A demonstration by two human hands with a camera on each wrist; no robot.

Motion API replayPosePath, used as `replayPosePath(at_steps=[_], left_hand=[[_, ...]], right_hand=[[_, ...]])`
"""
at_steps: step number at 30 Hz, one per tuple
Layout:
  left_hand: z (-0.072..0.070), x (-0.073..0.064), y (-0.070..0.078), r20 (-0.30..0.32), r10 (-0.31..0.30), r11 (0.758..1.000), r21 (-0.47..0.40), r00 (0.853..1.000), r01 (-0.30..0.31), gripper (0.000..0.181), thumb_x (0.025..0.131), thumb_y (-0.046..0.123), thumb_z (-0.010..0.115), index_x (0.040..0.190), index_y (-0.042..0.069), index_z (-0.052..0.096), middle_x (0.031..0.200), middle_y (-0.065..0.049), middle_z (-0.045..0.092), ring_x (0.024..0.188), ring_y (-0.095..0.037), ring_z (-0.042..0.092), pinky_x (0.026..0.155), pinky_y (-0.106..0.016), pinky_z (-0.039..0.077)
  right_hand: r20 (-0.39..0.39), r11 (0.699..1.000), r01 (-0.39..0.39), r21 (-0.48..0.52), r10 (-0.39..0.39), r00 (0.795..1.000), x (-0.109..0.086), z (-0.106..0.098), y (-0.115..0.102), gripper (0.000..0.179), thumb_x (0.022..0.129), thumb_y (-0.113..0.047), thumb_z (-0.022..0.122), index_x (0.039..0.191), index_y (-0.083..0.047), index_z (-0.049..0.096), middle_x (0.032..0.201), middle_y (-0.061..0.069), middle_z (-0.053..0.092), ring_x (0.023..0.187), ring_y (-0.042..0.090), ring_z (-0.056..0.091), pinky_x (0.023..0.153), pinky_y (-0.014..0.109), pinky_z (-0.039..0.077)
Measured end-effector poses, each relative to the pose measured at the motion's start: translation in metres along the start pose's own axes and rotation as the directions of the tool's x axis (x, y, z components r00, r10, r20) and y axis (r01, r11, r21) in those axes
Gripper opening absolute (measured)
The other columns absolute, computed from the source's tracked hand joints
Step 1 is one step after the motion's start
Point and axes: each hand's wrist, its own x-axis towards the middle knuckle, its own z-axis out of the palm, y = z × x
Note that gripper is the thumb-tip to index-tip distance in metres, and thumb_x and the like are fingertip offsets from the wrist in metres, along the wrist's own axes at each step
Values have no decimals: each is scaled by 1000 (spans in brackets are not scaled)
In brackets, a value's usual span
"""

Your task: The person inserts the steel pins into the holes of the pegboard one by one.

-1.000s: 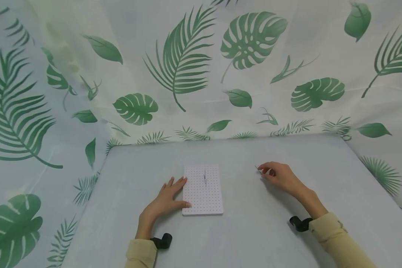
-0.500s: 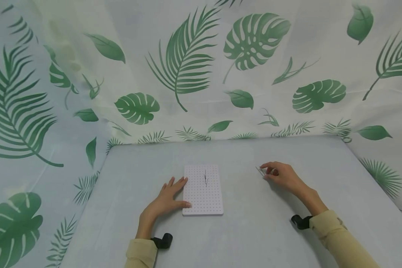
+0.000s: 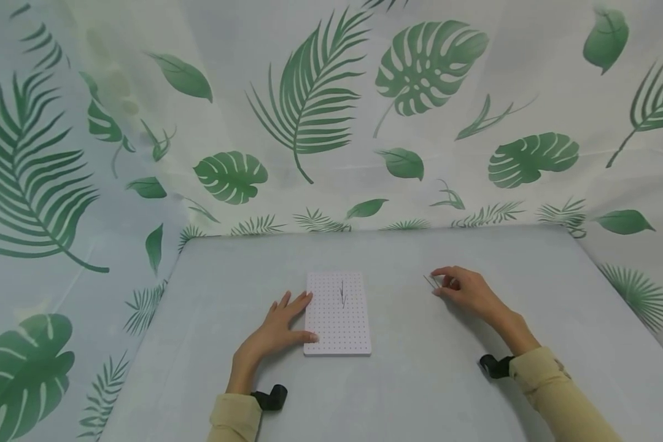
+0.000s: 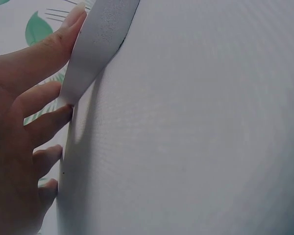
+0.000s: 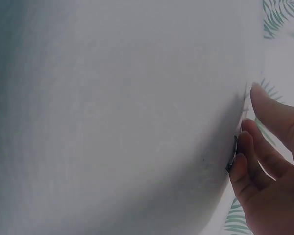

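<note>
My left hand (image 3: 275,329) lies spread along the left side of a white pegboard (image 3: 339,331), its thumb and a fingertip on the board's edge. In the left wrist view the fingers (image 4: 48,122) touch the board's side (image 4: 95,49). A few thin dark pins (image 3: 342,294) stand in or lie on the board's upper part; which, I cannot tell. To the right, my right hand (image 3: 466,293) is low over the table with curled fingers, holding thin dark pins (image 3: 432,282) at its fingertips. In the right wrist view small dark shiny bits (image 5: 232,155) show against the curled fingers.
A pale grey-white table (image 3: 398,393) spreads around the board. Behind it and at the sides hangs a white curtain with green leaf prints (image 3: 320,92). Black wrist cameras (image 3: 271,398) sit on both wrists, below beige sleeves (image 3: 558,387).
The right hand's fingertips have shifted slightly, and the thin pins there show more plainly. The left hand and board keep their places; the view has turned a little.
</note>
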Motion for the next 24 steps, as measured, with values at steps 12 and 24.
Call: replayPosePath(at_steps=[12,24], left_hand=[[2,0,-2,1,-6,1000,0,1000,6,93,84,37,84,160,11,37,167,-14,33,159,-42,7,128,-59,-1],[3,2,-4,-7,-2,1000,-3,1000,2,93,84,38,83,161,12,37,167,-12,33,160,-40,6,129,-59,-1]], right_hand=[[8,999,20,29,-20,1000,0,4,4,36,86,-7,81,119,0,70,85,6,65,76,17,58,69,33,51],[42,999,1,35,-2,999,1,0,6,41,89,-10,79,128,0,68,87,4,63,76,14,57,69,32,49]])
